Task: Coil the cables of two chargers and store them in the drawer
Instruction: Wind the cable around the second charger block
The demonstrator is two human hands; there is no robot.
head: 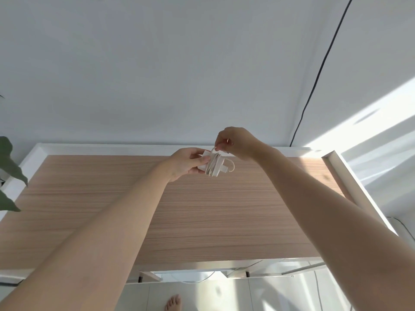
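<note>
Bare forearms reach out over the wood-grain worktop (202, 209) with its white rim. Held above its far edge, the left hand (187, 162) grips one small white charger (212, 168), a blocky plastic brick with its thin white cable (215, 163) wound round it in several turns. Just above, touching the bundle, the right hand (235, 142) pinches the cable's loose end.

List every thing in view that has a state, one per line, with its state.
Charger: held above the desk, cable wrapped round it.
Cable: mostly coiled, free end unwound.
Left hand: grips the charger.
Right hand: pinches the cable's free end.
Desk: wooden top, in front of the person.
</note>
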